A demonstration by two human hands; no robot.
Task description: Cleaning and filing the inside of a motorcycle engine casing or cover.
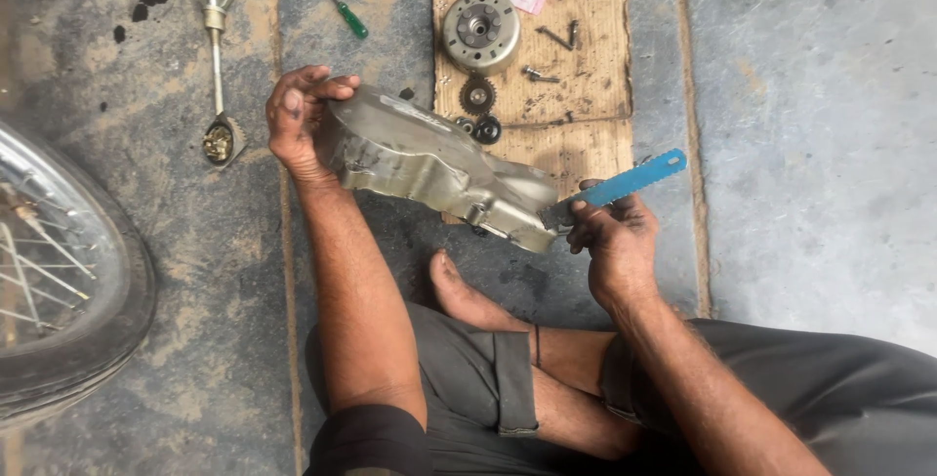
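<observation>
1. The left hand [298,115], at centre-left of the frame, has its fingers [314,83] curled over the upper end of a dull grey cast-metal engine cover [429,165], clamping it.
2. The right hand [613,237], right of centre, has its fingers pinched around a flat blue-painted saw blade [625,183], whose bare steel end meets the cover's lower right edge.
3. The cover is held in the air at mid-frame, tilted down to the right, above a bare foot [459,290].
4. To scrape well, I judge the blade should lie flat along the edge, with short strokes and a firm left grip.
5. Both forearms reach forward from the lap, the left wrist bent back, the right nearly straight.
6. On the cardboard sheet [595,66] at upper centre lie a round flywheel [479,30], small gears [477,96] and bolts.
</observation>
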